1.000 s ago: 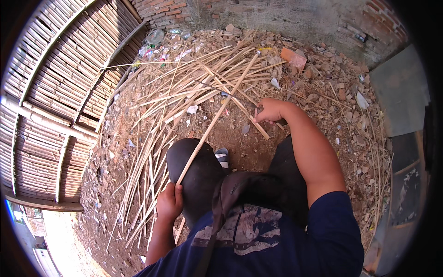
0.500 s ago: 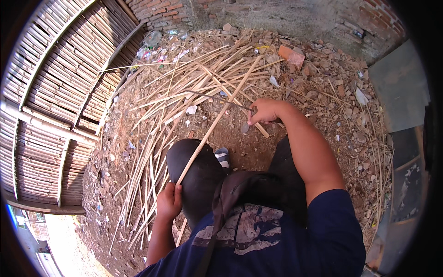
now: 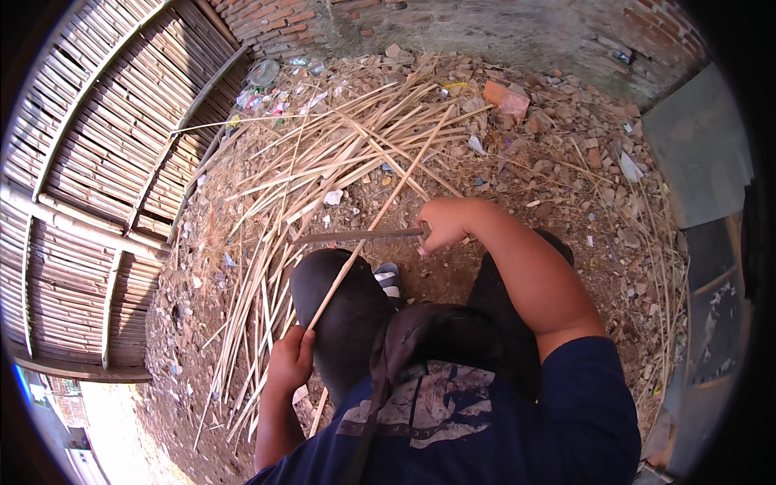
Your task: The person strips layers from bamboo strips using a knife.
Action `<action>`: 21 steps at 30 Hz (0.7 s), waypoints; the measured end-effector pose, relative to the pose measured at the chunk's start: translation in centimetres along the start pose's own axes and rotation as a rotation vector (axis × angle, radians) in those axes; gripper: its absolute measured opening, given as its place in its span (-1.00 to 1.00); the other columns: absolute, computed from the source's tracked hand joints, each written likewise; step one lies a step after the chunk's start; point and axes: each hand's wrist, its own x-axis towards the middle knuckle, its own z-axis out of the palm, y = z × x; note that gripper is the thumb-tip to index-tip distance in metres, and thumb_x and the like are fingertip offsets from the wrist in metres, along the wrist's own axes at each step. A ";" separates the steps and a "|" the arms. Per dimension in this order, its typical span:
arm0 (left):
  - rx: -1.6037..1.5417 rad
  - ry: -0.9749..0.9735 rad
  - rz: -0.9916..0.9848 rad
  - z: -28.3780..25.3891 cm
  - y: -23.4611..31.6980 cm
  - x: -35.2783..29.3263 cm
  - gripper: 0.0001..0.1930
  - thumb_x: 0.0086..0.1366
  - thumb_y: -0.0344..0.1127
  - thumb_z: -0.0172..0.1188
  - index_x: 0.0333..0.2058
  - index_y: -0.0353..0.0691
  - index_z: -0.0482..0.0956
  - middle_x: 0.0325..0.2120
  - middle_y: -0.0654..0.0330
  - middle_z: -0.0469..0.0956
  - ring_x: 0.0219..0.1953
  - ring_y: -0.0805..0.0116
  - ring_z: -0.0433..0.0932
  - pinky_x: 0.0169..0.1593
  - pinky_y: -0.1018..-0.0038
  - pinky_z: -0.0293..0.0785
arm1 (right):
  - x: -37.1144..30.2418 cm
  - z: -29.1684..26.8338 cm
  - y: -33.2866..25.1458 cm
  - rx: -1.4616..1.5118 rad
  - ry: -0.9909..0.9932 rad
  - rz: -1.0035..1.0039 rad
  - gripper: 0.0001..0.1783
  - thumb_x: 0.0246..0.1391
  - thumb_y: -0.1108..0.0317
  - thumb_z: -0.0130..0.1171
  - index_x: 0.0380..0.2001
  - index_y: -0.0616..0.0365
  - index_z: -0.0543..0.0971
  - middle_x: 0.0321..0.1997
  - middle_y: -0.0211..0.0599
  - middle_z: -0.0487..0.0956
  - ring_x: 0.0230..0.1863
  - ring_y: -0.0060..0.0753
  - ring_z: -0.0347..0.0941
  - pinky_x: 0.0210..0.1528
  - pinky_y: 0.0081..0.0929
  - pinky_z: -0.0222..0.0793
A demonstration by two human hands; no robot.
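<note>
A long pale bamboo strip (image 3: 397, 191) runs from beside my left knee up and away to the right. Its near end is gripped by my left hand (image 3: 293, 360), thumb on top. My right hand (image 3: 444, 224) is closed around the handle of a long, dark-bladed knife (image 3: 330, 237). The blade points left and lies across the strip above my knee, seeming to touch it. Most of the knife's handle is hidden in my fist.
Many loose bamboo strips (image 3: 356, 153) are heaped on the dirt ahead and to the left. A broken orange brick (image 3: 508, 101) and rubble lie beyond, before a brick wall (image 3: 461, 32). A bamboo-slat panel (image 3: 97, 121) stands at left, a grey sheet (image 3: 699, 149) at right.
My right hand has drawn the knife down along the strip toward me, and the blade now lies nearly level. My left hand keeps its grip on the strip, slightly lower.
</note>
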 end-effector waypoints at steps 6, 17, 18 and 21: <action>-0.022 0.004 0.010 0.4 -0.1 0.5 -0.64 0.47 -0.14 0.02 -0.43 -0.31 0.41 -0.60 -0.19 0.48 -0.46 -0.31 0.50 -0.40 0.01 0.33 | 0.0 -2.0 4.7 0.344 0.066 0.296 -0.48 -0.08 0.05 0.40 -0.20 0.30 0.63 -0.47 -0.21 0.61 -0.52 -0.38 0.56 -0.44 -0.37 0.49; -0.045 -0.086 -0.015 -0.7 0.3 0.6 -0.60 0.49 -0.11 -0.01 -0.43 -0.33 0.41 -0.57 -0.20 0.49 -0.45 -0.26 0.53 -0.38 0.06 0.36 | 1.4 1.3 1.8 0.097 0.037 -0.061 -0.47 -0.06 0.02 0.42 -0.11 0.18 0.66 -0.39 -0.16 0.63 -0.49 -0.31 0.58 -0.42 -0.36 0.50; -0.068 -0.088 -0.009 -0.6 0.1 0.6 -0.60 0.49 -0.11 -0.01 -0.43 -0.34 0.41 -0.57 -0.20 0.49 -0.45 -0.26 0.53 -0.38 0.06 0.36 | 1.6 0.2 2.8 0.270 -0.063 0.021 -0.50 -0.06 0.03 0.43 -0.15 0.18 0.66 -0.43 -0.21 0.62 -0.50 -0.35 0.56 -0.42 -0.38 0.48; -0.081 -0.058 -0.026 -0.3 0.3 0.6 -0.59 0.49 -0.10 -0.02 -0.44 -0.34 0.40 -0.58 -0.20 0.48 -0.45 -0.27 0.52 -0.38 0.06 0.36 | 1.7 -0.8 3.5 0.418 -0.109 0.167 -0.57 -0.05 0.06 0.43 -0.25 0.17 0.66 -0.51 -0.32 0.59 -0.53 -0.46 0.52 -0.44 -0.44 0.43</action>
